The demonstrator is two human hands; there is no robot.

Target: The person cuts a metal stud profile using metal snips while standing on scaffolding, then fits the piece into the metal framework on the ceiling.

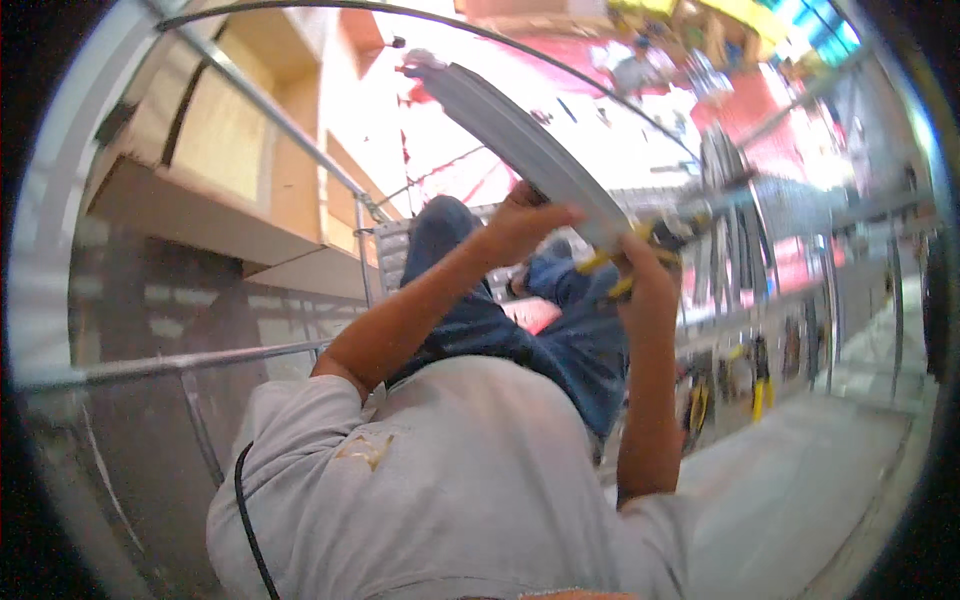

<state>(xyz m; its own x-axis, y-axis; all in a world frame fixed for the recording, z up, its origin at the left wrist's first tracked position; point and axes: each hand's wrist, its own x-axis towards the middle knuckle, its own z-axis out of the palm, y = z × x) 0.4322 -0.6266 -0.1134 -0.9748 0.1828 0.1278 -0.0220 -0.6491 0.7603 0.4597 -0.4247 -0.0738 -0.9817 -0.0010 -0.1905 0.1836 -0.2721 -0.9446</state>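
Observation:
A long grey channel-shaped strip (530,150), likely metal, slants up and to the left in front of me. My left hand (522,228) is closed round its lower part, with the thumb along its edge. At the strip's lower end, my right hand (645,268) is closed round a yellow-handled tool (598,262) that looks like snips. Blur and the fingers hide the tool's jaws, so I cannot tell whether they touch the strip. Below the hands are my legs (540,340) in blue jeans, on a slatted metal platform (393,255).
Metal scaffold rails (270,105) run along the left and right. Beyond the left rail is a beige boxed panel structure (225,140). Several long grey strips (735,225) stand at the right. More yellow-handled tools (762,378) hang below them. A cluttered reddish floor (560,60) lies far below.

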